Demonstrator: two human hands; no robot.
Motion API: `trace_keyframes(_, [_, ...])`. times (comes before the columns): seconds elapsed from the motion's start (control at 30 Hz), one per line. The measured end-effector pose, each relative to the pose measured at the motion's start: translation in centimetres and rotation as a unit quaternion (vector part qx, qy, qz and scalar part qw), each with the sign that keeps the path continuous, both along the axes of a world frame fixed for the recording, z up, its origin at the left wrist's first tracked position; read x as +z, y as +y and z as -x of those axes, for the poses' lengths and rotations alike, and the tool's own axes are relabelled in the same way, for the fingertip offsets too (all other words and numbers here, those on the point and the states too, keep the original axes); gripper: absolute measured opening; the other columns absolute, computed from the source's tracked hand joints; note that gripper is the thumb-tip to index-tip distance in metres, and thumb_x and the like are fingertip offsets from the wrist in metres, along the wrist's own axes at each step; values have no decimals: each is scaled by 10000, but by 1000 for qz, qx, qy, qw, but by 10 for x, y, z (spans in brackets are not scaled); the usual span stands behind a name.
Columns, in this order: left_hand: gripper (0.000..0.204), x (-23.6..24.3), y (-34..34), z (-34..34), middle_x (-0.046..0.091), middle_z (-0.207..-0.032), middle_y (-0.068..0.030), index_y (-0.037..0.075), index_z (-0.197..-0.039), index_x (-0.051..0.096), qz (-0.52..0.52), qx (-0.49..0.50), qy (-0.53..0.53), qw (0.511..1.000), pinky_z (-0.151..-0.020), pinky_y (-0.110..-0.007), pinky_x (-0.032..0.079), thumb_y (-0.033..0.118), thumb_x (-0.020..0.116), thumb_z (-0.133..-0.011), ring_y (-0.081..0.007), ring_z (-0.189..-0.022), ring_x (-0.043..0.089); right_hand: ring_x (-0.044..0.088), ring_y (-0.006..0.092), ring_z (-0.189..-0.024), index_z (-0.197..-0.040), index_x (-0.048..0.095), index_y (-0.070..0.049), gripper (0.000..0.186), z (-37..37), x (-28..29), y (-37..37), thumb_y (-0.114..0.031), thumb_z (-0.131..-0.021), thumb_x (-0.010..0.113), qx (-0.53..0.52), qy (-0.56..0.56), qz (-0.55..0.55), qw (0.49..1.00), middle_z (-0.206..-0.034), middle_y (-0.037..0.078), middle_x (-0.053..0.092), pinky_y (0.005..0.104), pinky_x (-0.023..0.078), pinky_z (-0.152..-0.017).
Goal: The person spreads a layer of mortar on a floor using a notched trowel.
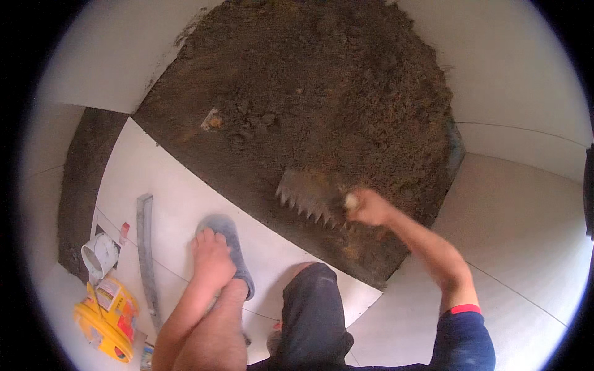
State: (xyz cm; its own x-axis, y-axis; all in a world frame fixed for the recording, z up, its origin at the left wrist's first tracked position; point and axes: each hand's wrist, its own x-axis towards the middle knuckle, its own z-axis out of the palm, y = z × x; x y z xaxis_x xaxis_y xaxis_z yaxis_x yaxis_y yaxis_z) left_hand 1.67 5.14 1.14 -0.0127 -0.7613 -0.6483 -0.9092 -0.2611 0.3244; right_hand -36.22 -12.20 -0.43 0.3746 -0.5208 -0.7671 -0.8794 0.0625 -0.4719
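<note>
My right hand (370,208) is closed around the pale handle of a notched trowel (307,193). Its toothed edge faces toward me, and the blade lies at the near part of a bed of dark, crumbly mortar (346,80). My left hand (212,258) rests over the grey clog (235,244) on my foot, its fingers laid forward and holding nothing. Between the mortar and my legs runs a large white tile (176,198) with a curved-looking far edge. A small pale and orange fragment (212,119) sits on the mortar at the left.
On the left, a long grey metal bar (145,253) lies across the tiles. A white pipe end (100,255) stands beyond a yellow plastic container (108,318). Laid white tiles (513,216) border the mortar on the right, and pale panels (507,68) rise behind.
</note>
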Motion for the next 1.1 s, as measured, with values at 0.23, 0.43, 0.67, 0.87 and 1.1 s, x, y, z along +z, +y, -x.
trace_keyframes(0.23, [236, 2, 3, -3, 479, -1085, -201, -24, -977, 563, 8, -9, -1, 1000, -901, -482, 339, 136, 625, -814, -362, -1044, 445, 664, 345, -854, -943, 661, -58, 288, -78, -70, 13, -224, -708, 671, -51, 108, 53, 991, -877, 179, 680, 454, 509, -756])
trace_keyframes(0.43, [251, 1, 10, -6, 478, -1093, -192, -20, -995, 564, 19, 1, 11, 1000, -915, -472, 339, 160, 629, -833, -352, -1052, 443, 667, 297, -850, -1003, 658, -17, 347, -52, -46, -73, -218, -725, 706, -15, 109, 227, 968, -903, 144, 695, 428, 516, -762])
trace_keyframes(0.67, [217, 0, -4, 1, 483, -1083, -193, -19, -987, 569, 12, -6, 12, 1000, -916, -473, 343, 120, 623, -829, -351, -1045, 449, 510, 121, -606, -829, 577, -74, 130, 0, 28, -160, -159, -773, 657, -161, -102, 234, 953, -700, -21, 552, 329, 445, -553])
trace_keyframes(0.87, [206, 6, -1, -5, 470, -1095, -220, -41, -954, 573, 2, 15, 13, 1000, -912, -496, 338, 111, 623, -824, -387, -1048, 446, 509, 123, -663, -853, 559, -100, 147, -8, 90, -140, -194, -810, 663, -98, 101, 103, 985, -721, -28, 528, 320, 443, -599])
trace_keyframes(1.1, [212, 7, -3, -4, 468, -1091, -226, -47, -954, 582, 4, 13, 28, 1000, -913, -501, 339, 95, 632, -805, -381, -1055, 443, 605, 173, -713, -943, 589, -37, 203, 100, 8, 87, -118, -808, 718, -178, 128, -61, 974, -804, 42, 622, 350, 499, -644])
